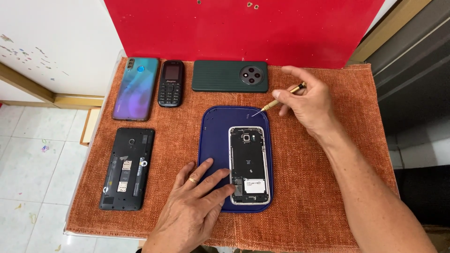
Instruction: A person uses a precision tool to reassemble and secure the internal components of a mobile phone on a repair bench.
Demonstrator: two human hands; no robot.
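Note:
An opened smartphone point(249, 165) with its back cover off lies on a dark blue tray point(214, 140), its black insides and white label showing. My left hand point(192, 208) rests flat on the tray, fingertips pressing the phone's lower left edge; a ring is on one finger. My right hand point(304, 104) hovers above the tray's upper right corner and pinches a small brass-handled screwdriver point(279, 99), whose tip points down-left toward the tray's top edge.
An orange woven mat point(318, 187) covers the small table. On it lie a blue-green smartphone point(136, 88), a black keypad phone point(170, 83), a dark green phone with a round camera point(229, 76) and an open black phone point(126, 168). A red panel point(243, 28) stands behind.

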